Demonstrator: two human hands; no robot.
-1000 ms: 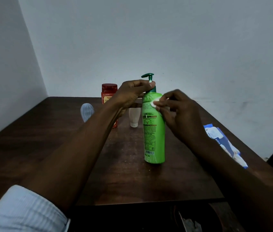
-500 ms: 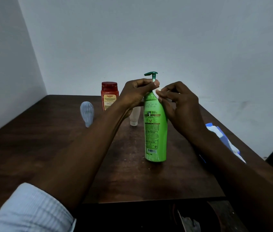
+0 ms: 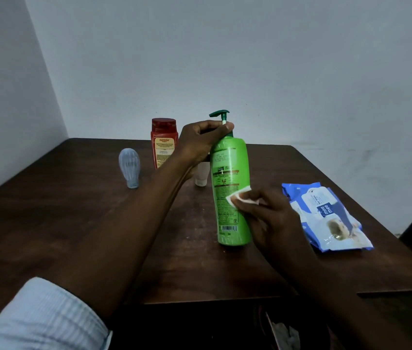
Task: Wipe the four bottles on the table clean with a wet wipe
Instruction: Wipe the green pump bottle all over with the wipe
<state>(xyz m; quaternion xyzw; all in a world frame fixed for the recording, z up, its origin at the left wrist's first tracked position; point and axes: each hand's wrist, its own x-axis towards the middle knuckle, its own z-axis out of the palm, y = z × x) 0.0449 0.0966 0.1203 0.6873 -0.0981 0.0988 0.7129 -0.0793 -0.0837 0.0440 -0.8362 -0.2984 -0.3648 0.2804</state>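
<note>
The right hand (image 3: 273, 223) has dropped from the bottle's shoulder to mid-label, pinching a folded wet wipe (image 3: 239, 197) against the green pump bottle (image 3: 231, 193), which stands upright near the table (image 3: 73, 223) centre. The left hand (image 3: 199, 142) grips the bottle's neck under the pump. 3 other bottles stand behind; the wipes pack (image 3: 326, 215) lies to the right.

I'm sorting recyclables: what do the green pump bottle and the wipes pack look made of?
Green pump bottle: apparently glossy plastic, with vertical light streaks down its smooth body. Wipes pack: seemingly soft plastic film, crinkled and shiny with printing. Neither can be confirmed by sight.
</note>
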